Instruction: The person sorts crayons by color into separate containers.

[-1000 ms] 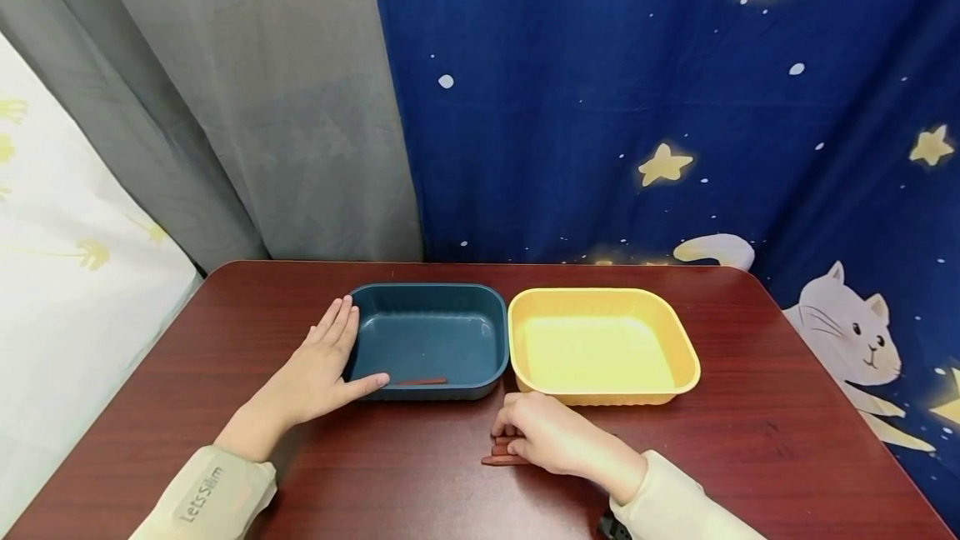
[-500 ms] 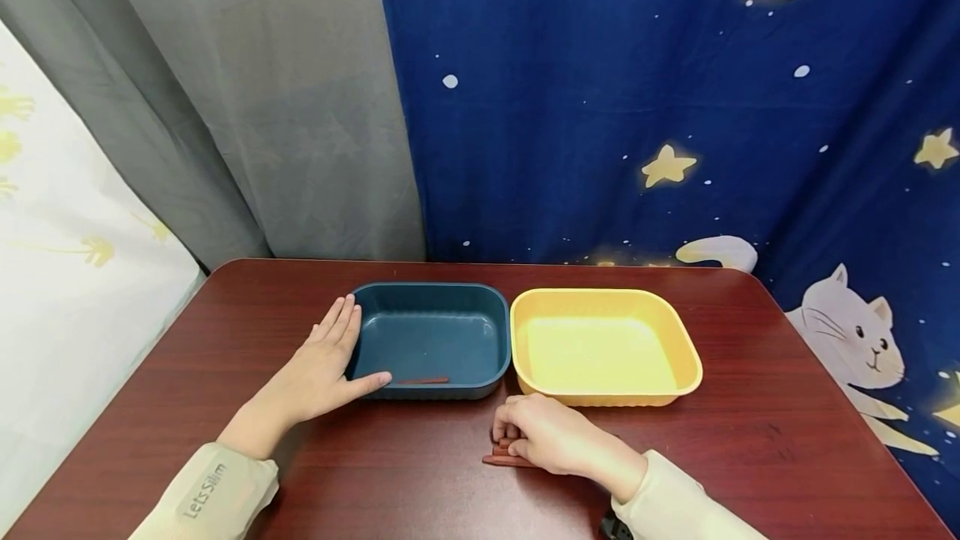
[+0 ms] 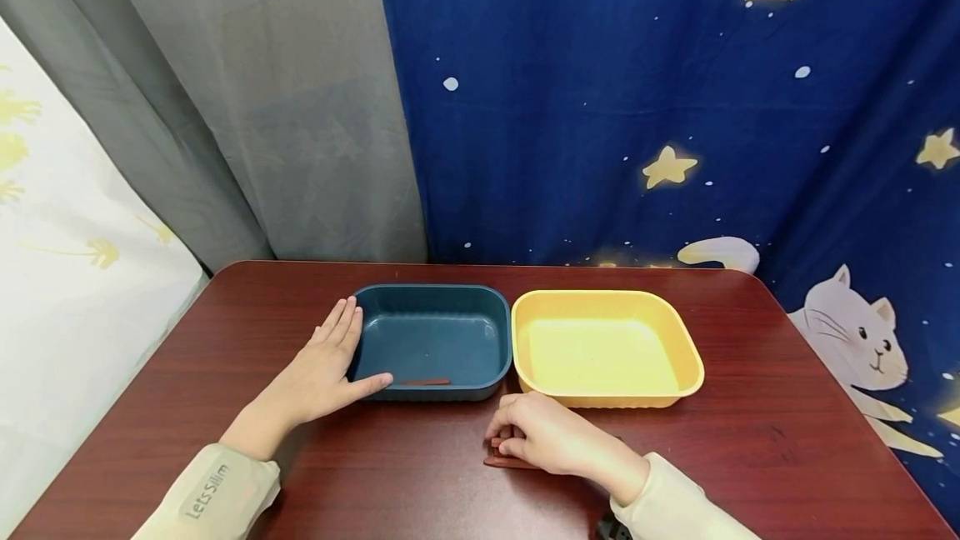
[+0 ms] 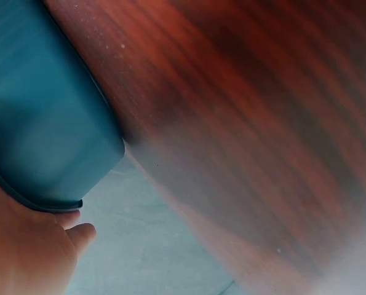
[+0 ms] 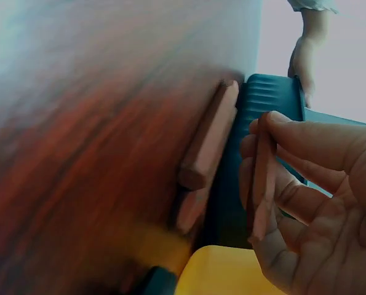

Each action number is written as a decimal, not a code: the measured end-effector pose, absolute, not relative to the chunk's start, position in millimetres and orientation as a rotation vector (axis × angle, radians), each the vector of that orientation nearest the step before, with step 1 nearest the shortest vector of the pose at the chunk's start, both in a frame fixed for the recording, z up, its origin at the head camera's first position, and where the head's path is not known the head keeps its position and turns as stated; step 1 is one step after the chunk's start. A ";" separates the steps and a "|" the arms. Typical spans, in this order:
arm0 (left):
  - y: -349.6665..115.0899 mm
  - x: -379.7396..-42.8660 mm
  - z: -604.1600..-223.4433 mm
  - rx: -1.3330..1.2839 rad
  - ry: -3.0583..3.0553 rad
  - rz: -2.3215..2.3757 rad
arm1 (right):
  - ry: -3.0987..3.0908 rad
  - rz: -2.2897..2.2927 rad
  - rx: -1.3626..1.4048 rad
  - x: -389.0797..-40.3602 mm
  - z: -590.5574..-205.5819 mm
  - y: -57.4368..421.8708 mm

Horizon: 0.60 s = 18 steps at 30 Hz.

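In the right wrist view, my right hand (image 3: 551, 436) pinches a short reddish-brown stick (image 5: 262, 178) with flat sides between thumb and fingers. Below it on the table lie more such sticks (image 5: 210, 138), lengthwise beside one another; from the head view the hand hides most of them. My left hand (image 3: 318, 369) rests against the left end of a dark blue plastic bin (image 3: 431, 338), fingers straight along its rim and thumb over the front left corner. Inside that bin, along the front wall, is a similar thin reddish-brown stick (image 3: 426, 382).
A yellow plastic bin (image 3: 606, 400) stands right beside the blue one, just beyond my right hand. Both are on a dark red wood-grain table (image 3: 390, 482). Behind the table's far edge hang a grey curtain (image 3: 300, 107) and a blue starry one (image 3: 562, 123).
The fingers of my right hand have shifted slightly left over the sticks and now cover more of them. My left hand keeps its place on the blue bin.
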<state>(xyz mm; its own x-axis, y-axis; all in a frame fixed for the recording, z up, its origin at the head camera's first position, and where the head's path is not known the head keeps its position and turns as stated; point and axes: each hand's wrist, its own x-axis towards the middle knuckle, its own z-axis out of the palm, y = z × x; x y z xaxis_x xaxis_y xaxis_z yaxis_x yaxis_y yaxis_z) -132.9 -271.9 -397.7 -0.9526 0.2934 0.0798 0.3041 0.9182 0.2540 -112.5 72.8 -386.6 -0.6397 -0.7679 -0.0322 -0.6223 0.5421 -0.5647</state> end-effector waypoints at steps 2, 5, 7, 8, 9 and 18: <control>-272.3 -132.8 -398.4 -0.470 -3.040 -0.417 | 2.487 -0.769 -1.175 -113.0 -385.0 71.4; -272.6 -132.9 -399.4 -0.465 -3.045 -0.422 | 2.459 -0.772 -1.216 -114.4 -382.4 69.0; -272.8 -132.9 -399.7 -0.462 -3.046 -0.426 | 2.447 -0.777 -1.244 -115.5 -380.0 67.4; -272.8 -132.8 -399.6 -0.461 -3.046 -0.427 | 2.442 -0.782 -1.253 -116.1 -378.6 66.6; -272.8 -132.9 -399.5 -0.460 -3.046 -0.428 | 2.438 -0.791 -1.261 -116.9 -377.1 65.8; -271.8 -133.9 -398.9 -0.457 -3.051 -0.432 | 2.449 -0.853 -1.263 -127.7 -362.6 57.2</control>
<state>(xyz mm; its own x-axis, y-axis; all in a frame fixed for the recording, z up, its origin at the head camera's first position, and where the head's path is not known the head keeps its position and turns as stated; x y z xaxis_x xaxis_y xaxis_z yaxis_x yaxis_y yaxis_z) -133.9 -271.8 -398.9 -0.9566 0.2836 0.0666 0.2909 0.9185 0.2679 -127.7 57.2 -362.6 -0.5900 -0.8065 0.0390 -0.6562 0.4508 -0.6051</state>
